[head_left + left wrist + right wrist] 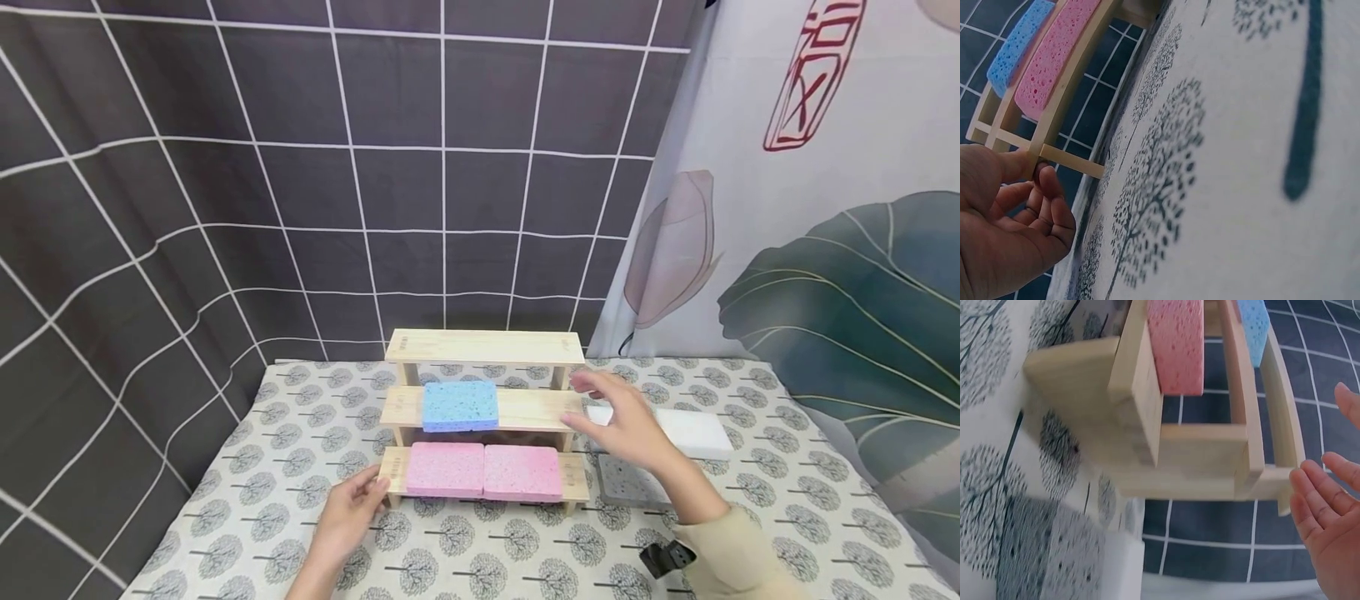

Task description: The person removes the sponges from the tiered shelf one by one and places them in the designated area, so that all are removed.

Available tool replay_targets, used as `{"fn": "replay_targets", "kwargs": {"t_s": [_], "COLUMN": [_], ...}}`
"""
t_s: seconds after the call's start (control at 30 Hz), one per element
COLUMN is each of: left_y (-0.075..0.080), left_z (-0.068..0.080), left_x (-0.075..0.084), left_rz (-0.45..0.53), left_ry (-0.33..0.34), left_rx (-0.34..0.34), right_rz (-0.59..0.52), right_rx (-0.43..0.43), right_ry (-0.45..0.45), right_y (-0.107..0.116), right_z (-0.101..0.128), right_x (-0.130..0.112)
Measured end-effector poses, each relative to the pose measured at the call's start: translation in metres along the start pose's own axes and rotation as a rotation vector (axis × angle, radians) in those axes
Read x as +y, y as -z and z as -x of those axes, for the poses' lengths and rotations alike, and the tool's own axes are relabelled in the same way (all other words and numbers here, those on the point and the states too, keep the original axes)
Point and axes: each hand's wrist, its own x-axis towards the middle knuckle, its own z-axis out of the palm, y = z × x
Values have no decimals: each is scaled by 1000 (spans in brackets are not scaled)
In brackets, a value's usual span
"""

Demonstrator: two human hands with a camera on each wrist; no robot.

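Note:
A three-tier wooden display riser (pixel 486 346) stands on the table. One blue sponge (pixel 461 406) lies on its middle step, left of centre. Two pink sponges (pixel 446 469) lie side by side on the lowest step. My left hand (pixel 347 515) is at the left end of that step and pinches its corner between thumb and forefinger, with the other fingers curled below in the left wrist view. My right hand (pixel 624 414), fingers spread, is beside the right end of the middle step. In the right wrist view nothing is in my right hand (pixel 1335 519).
Right of the riser lie a grey sponge (pixel 632 483) and a white block (pixel 693 433), partly behind my right forearm. A tree-patterned cloth (pixel 247 517) covers the table. A dark gridded curtain (pixel 480 192) hangs behind, with a leaf-printed one (pixel 847 250) at the right.

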Motion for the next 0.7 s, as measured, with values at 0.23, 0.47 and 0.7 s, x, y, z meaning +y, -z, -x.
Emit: {"fn": "replay_targets", "kwargs": {"t_s": [0.23,0.47,0.7], "left_y": [-1,-1,-1], "left_z": [0,0,1], "left_x": [0,1,1], "left_rz": [12,-2,-4], "left_ry": [-6,8,19], "left_rx": [-2,3,7], "right_rz": [-34,-27,-26], "right_rx": [-51,-138,-178], "right_ry": [35,-7,-20], "right_y": [-16,-33,-50], "right_z": [-12,-18,-25], "right_x": [-14,-30,-38]}}
